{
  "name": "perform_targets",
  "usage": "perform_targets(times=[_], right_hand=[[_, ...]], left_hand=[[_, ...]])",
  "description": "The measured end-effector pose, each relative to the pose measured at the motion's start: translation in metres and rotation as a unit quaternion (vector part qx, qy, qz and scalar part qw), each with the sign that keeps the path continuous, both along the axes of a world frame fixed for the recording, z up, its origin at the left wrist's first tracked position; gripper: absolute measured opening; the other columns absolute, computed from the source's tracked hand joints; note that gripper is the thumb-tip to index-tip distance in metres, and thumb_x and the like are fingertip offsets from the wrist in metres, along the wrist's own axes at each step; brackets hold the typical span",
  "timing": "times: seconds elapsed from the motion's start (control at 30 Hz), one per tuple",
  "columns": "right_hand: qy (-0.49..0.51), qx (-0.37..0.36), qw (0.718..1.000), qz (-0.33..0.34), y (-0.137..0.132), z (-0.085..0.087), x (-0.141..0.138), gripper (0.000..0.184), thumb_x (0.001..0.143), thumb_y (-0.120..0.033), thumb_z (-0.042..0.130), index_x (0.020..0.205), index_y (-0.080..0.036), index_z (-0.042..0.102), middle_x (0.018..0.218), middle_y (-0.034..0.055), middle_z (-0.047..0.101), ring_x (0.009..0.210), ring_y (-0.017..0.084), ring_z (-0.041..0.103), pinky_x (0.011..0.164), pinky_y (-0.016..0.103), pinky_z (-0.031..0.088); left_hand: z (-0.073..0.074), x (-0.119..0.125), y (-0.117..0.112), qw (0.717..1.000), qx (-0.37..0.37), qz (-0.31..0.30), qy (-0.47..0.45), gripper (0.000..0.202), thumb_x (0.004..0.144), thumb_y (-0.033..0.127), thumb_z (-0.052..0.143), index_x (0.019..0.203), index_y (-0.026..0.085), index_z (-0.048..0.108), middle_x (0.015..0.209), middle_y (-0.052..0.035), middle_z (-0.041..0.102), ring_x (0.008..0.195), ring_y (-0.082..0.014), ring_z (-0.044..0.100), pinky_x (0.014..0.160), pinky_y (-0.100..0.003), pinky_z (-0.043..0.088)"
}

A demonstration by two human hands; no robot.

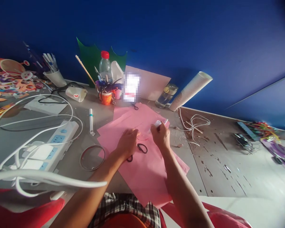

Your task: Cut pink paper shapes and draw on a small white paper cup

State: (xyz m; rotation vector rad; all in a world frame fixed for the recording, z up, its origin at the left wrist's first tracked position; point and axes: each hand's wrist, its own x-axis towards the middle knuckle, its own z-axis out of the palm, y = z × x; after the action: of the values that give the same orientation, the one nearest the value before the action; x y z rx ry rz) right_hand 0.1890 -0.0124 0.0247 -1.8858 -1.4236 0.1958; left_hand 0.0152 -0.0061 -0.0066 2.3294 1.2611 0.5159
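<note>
Pink paper sheets (154, 177) lie overlapped on the desk, both hands above them. My left hand (128, 142) has its fingers pinched together over the paper; whatever is between them is hidden. Black-handled scissors (142, 148) rest on the paper beside that hand, their blades not visible. To its right, my right hand (161, 135) is closed around a small white object (158, 123), mostly covered by the fingers, so its kind is unclear. A gap of pink paper separates the two hands.
A power strip (59, 142) with white cables, a tape ring (92, 157) and a white marker (91, 122) lie left. Behind stand a lit phone (131, 86), a red-capped bottle (105, 67), a glass jar (166, 95) and a leaning cup stack (192, 91).
</note>
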Motion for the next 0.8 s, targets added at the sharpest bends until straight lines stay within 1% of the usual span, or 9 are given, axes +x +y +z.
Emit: perform_targets(times=[0.1,0.2,0.3,0.4,0.5,0.57,0.67,0.73,0.8], right_hand=[[0.037,0.022,0.999,0.011,0.003,0.002,-0.001,0.03,0.081,-0.045,0.049,0.063,-0.026,0.034,0.05,-0.0062,0.042,0.051,0.014,0.038,0.06,0.029,0.039],[0.032,0.019,0.999,0.026,0.004,-0.003,-0.003,0.028,0.081,-0.042,0.05,0.063,-0.026,0.035,0.051,-0.0061,0.043,0.051,0.014,0.04,0.063,0.03,0.042],[-0.015,0.012,0.998,0.054,0.004,-0.013,-0.008,0.027,0.08,-0.037,0.053,0.063,-0.026,0.034,0.052,-0.0051,0.047,0.052,0.014,0.043,0.065,0.028,0.044],[-0.095,0.004,0.993,0.071,0.004,-0.02,-0.013,0.027,0.078,-0.031,0.055,0.062,-0.026,0.034,0.051,-0.0045,0.047,0.052,0.014,0.044,0.07,0.028,0.044],[-0.15,-0.017,0.986,0.066,0.004,-0.02,-0.013,0.026,0.078,-0.029,0.056,0.062,-0.025,0.035,0.05,-0.0045,0.046,0.051,0.013,0.042,0.071,0.029,0.043],[-0.161,-0.03,0.985,0.06,0.003,-0.018,-0.011,0.026,0.077,-0.03,0.056,0.062,-0.025,0.035,0.051,-0.0044,0.046,0.051,0.013,0.04,0.071,0.029,0.042],[-0.124,-0.043,0.99,0.049,0.0,-0.013,-0.003,0.027,0.074,-0.032,0.056,0.061,-0.025,0.034,0.05,-0.0046,0.044,0.052,0.013,0.037,0.067,0.028,0.039],[-0.051,-0.041,0.997,0.029,-0.003,-0.008,0.004,0.027,0.074,-0.034,0.055,0.06,-0.025,0.034,0.049,-0.005,0.042,0.052,0.013,0.036,0.062,0.027,0.037],[0.047,-0.015,0.999,-0.01,-0.005,-0.002,0.012,0.028,0.077,-0.04,0.052,0.059,-0.025,0.036,0.048,-0.0052,0.04,0.052,0.013,0.037,0.056,0.026,0.035]], left_hand=[[0.0,0.0,0.0,1.0,0.006,-0.005,0.01,0.038,0.083,0.001,0.045,0.116,0.015,0.057,0.119,-0.0141,0.07,0.12,-0.0268,0.061,0.109,-0.043,0.043],[-0.001,0.0,0.0,1.0,0.014,-0.009,0.0,0.039,0.081,-0.001,0.046,0.114,0.016,0.058,0.117,-0.0135,0.071,0.12,-0.0266,0.061,0.11,-0.044,0.043],[0.0,-0.001,0.0,1.0,0.008,-0.012,-0.014,0.039,0.082,-0.001,0.044,0.114,0.016,0.058,0.117,-0.0134,0.072,0.124,-0.0277,0.059,0.111,-0.046,0.043],[0.002,-0.001,0.0,1.0,0.003,-0.021,-0.02,0.037,0.084,0.0,0.043,0.113,0.017,0.058,0.114,-0.0116,0.073,0.123,-0.0264,0.06,0.113,-0.046,0.041],[0.003,-0.001,0.0,1.0,0.001,-0.013,-0.016,0.037,0.083,0.0,0.044,0.112,0.017,0.058,0.116,-0.0114,0.074,0.12,-0.0254,0.063,0.113,-0.045,0.04],[0.003,-0.001,0.0,1.0,0.005,-0.016,-0.008,0.036,0.083,-0.001,0.044,0.112,0.016,0.059,0.116,-0.0121,0.074,0.118,-0.0252,0.064,0.113,-0.044,0.04],[0.001,-0.001,0.0,0.999,0.014,-0.032,0.004,0.036,0.084,0.0,0.044,0.112,0.015,0.06,0.115,-0.0126,0.073,0.118,-0.0256,0.064,0.113,-0.043,0.04],[0.001,-0.001,0.0,0.999,0.014,-0.031,0.007,0.036,0.084,0.0,0.043,0.113,0.014,0.06,0.113,-0.0138,0.073,0.119,-0.0264,0.063,0.112,-0.043,0.039],[0.0,-0.001,0.0,1.0,0.006,-0.021,0.004,0.037,0.085,0.001,0.042,0.116,0.012,0.06,0.113,-0.0156,0.072,0.12,-0.0276,0.062,0.111,-0.043,0.04]])
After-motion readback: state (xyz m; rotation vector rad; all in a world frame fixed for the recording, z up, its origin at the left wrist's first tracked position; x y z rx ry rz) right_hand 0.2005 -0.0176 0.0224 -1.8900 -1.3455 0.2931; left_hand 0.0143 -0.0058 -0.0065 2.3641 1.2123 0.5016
